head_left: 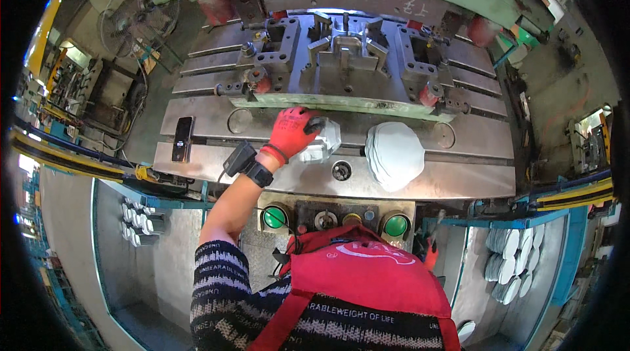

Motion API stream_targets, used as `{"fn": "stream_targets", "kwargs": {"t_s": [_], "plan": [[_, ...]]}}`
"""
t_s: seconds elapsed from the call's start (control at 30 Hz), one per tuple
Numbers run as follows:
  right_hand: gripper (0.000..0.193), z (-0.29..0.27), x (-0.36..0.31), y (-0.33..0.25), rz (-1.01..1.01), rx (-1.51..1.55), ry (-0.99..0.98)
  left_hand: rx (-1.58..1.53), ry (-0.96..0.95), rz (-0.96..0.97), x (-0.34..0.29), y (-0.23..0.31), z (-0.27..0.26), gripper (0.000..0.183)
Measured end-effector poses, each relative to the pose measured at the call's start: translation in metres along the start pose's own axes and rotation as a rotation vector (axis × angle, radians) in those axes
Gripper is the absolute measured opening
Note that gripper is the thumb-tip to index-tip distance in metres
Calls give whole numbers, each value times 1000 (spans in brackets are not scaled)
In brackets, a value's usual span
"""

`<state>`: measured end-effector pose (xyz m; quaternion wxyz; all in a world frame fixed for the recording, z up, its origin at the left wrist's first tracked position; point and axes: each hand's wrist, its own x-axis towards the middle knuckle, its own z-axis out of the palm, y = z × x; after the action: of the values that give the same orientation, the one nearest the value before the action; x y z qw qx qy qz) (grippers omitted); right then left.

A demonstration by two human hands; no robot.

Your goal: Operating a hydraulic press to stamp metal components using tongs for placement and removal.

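My left hand (292, 133), in a red glove, reaches over the front of the press bed. Its fingers are closed on the edge of a formed sheet-metal part (324, 143), which is partly hidden under the glove. To the right of that part lies a stack of flat, many-sided metal blanks (395, 155). Low beside the red apron, my right hand (431, 254), also red-gloved, is mostly hidden. A thin stick-like tool (438, 223) rises from it. Behind my left hand stands the die (344, 55), with upright posts around its middle.
A phone (183, 139) lies on the bed's left. Two green buttons (274, 217) (396, 225) sit on the front panel. The left bin (177, 265) holds formed parts; the right bin (564, 246) holds flat blanks. A fan (139, 26) stands far left.
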<state>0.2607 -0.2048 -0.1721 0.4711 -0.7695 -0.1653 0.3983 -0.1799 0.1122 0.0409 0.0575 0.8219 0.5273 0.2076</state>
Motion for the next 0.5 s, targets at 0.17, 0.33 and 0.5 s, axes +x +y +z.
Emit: {"fn": "stream_targets", "kwargs": {"t_s": [0.17, 0.33, 0.5], "plan": [[35, -44, -5, -8, -142, 144, 65, 77, 63, 34, -28, 24, 8, 57], [33, -22, -36, -117, -89, 292, 10, 85, 65, -78, -33, 17, 37, 59], [26, -1, -50, -172, -306, 127, -249, 203, 69, -23, -35, 29, 34, 62]]}}
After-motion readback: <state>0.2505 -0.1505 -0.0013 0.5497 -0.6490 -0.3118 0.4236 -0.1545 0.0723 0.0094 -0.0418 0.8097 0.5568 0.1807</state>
